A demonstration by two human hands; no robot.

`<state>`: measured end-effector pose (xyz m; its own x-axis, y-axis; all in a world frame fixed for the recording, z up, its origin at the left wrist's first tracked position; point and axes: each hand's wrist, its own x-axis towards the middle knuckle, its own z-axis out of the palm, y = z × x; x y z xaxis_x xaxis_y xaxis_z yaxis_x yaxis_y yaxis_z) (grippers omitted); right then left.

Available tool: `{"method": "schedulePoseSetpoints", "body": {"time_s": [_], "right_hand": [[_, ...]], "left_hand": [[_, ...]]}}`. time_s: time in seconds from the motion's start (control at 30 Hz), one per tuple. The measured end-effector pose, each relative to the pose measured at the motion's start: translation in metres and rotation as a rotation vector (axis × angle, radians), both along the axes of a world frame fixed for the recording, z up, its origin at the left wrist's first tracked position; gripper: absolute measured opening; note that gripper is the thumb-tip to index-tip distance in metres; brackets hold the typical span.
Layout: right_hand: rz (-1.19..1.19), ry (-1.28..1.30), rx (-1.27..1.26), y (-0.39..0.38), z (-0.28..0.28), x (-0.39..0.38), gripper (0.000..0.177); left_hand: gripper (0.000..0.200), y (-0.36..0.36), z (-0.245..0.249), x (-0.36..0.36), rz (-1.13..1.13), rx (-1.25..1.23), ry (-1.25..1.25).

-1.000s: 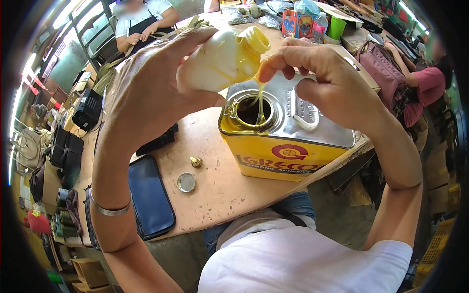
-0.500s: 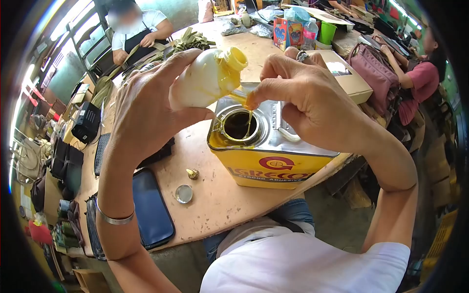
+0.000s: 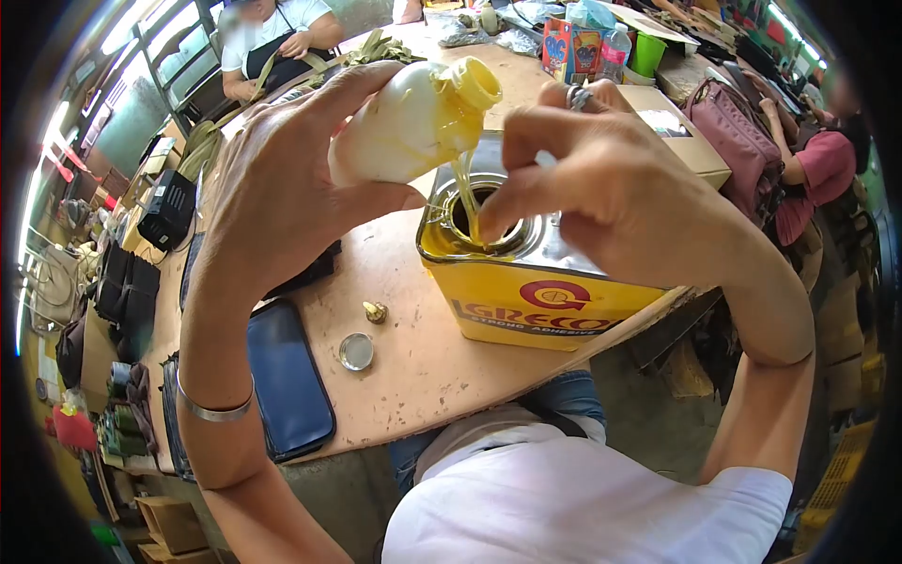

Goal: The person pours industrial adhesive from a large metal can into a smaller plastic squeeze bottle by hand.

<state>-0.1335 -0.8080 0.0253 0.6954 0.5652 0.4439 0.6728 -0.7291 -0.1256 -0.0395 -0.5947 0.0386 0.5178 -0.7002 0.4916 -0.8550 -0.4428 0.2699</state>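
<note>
My left hand [image 3: 287, 174] is wrapped round a white plastic bottle [image 3: 399, 132], tilted with its yellow-stained mouth up to the right. Amber adhesive [image 3: 464, 188] coats the bottle's shoulder and stretches down in a strand. My right hand [image 3: 620, 179], partly blurred, has its fingers bent in, with one fingertip against the strand's lower end, just over the tin's round opening. Whether anything else is inside those fingers is hidden. Below both hands stands a yellow adhesive tin [image 3: 512, 305] with a metal top. A round metal lid [image 3: 356, 352] and a small glue-stained cap [image 3: 375, 312] lie left of it.
A dark blue flat case [image 3: 289, 390] lies near the table's front edge [image 3: 413, 428]. Behind the tin are a cardboard box [image 3: 691, 155], a green cup [image 3: 647, 56] and a water bottle [image 3: 615, 52]. One person [image 3: 282, 42] sits across the table, another [image 3: 817, 169] at the right.
My right fingertips have dropped from beside the bottle toward the tin's opening. The adhesive strand now runs from the bottle to them. My left hand still holds the bottle; the view has shifted slightly.
</note>
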Motion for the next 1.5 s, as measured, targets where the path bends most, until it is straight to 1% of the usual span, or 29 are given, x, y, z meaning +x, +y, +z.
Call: {"method": "schedulePoseSetpoints", "body": {"time_s": [0.03,0.07,0.13,0.17,0.27,0.3,0.4,0.47,0.53,0.6,0.63,0.7,0.77,0.8,0.87,0.9,1.0,1.1,1.17,1.2,1.23,1.3,1.4,1.43,1.5], "right_hand": [[0.001,-0.035,0.058,-0.002,-0.002,0.002,0.041],[-0.012,0.034,0.126,-0.004,-0.005,0.005,0.041],[-0.04,0.177,0.264,-0.005,-0.011,0.01,0.04],[-0.096,0.294,0.309,-0.004,-0.006,0.007,0.025],[-0.178,0.407,0.418,-0.005,-0.004,0.007,0.026],[-0.182,0.408,0.424,-0.005,0.0,0.007,0.028],[-0.233,0.581,0.558,0.0,0.001,0.007,0.041],[-0.173,0.618,0.587,0.001,0.001,0.006,0.043],[-0.094,0.501,0.549,0.001,-0.001,0.006,0.045],[0.001,0.235,0.442,-0.001,-0.008,0.005,0.047],[-0.063,0.027,0.265,-0.004,-0.009,0.005,0.045],[-0.111,-0.065,0.11,-0.003,-0.008,0.003,0.039],[-0.159,-0.162,-0.068,0.001,-0.01,-0.001,0.031],[-0.133,-0.194,-0.123,0.002,-0.011,-0.001,0.031],[-0.08,-0.258,-0.231,0.006,-0.01,-0.002,0.032],[-0.053,-0.216,-0.225,0.008,-0.011,-0.003,0.03],[0.006,-0.088,-0.071,0.003,-0.001,-0.005,0.03],[-0.082,-0.181,-0.048,-0.005,-0.008,0.0,0.034],[-0.133,-0.24,-0.116,-0.002,-0.01,0.0,0.035],[-0.159,-0.274,-0.151,-0.001,-0.01,0.001,0.035],[-0.15,-0.221,-0.109,-0.001,-0.01,0.002,0.036],[-0.132,-0.115,-0.022,0.001,-0.01,0.003,0.039],[-0.021,0.043,0.205,0.0,-0.008,0.013,0.045],[-0.045,0.168,0.256,0.001,-0.003,0.011,0.05],[-0.133,0.173,0.256,0.001,-0.001,0.009,0.048]], "left_hand": [[0.07,0.0,-0.002,0.001,-0.021,-0.034,0.02],[0.071,-0.001,-0.004,0.001,-0.042,-0.068,0.041],[0.072,-0.002,-0.004,0.0,-0.03,-0.054,0.009],[0.072,-0.003,-0.004,-0.002,-0.027,-0.047,-0.008],[0.073,-0.004,-0.001,-0.005,0.023,0.011,-0.086],[0.073,-0.004,-0.001,-0.006,0.021,-0.001,-0.102],[0.073,-0.005,-0.002,-0.006,0.014,-0.018,-0.146],[0.072,-0.007,0.001,-0.007,0.004,-0.01,-0.163],[0.071,-0.008,0.005,-0.008,0.018,0.007,-0.159],[0.07,-0.007,0.006,-0.006,0.012,0.011,-0.157],[0.069,-0.006,0.006,-0.002,-0.004,0.007,-0.159],[0.067,-0.003,0.008,0.005,-0.015,0.014,-0.194],[0.066,-0.003,0.009,0.008,-0.01,-0.032,-0.172],[0.066,-0.003,0.011,0.009,-0.007,-0.055,-0.162],[0.066,-0.006,0.016,-0.001,0.029,-0.043,-0.283],[0.066,-0.015,0.017,-0.021,0.044,-0.057,-0.329],[0.073,-0.015,0.017,-0.029,0.101,-0.065,-0.352],[0.074,-0.022,0.019,-0.034,0.147,-0.053,-0.269],[0.07,-0.018,0.017,-0.023,0.1,-0.027,-0.196],[0.069,-0.005,0.011,-0.002,0.043,-0.009,-0.162],[0.067,0.0,0.009,0.008,-0.015,0.01,-0.131],[0.067,0.0,0.002,0.007,-0.005,-0.023,-0.074],[0.067,-0.001,-0.001,0.006,-0.012,-0.04,-0.017],[0.068,0.0,-0.003,0.006,-0.019,-0.043,-0.004],[0.069,0.002,-0.004,0.007,-0.028,-0.035,0.007]]}}
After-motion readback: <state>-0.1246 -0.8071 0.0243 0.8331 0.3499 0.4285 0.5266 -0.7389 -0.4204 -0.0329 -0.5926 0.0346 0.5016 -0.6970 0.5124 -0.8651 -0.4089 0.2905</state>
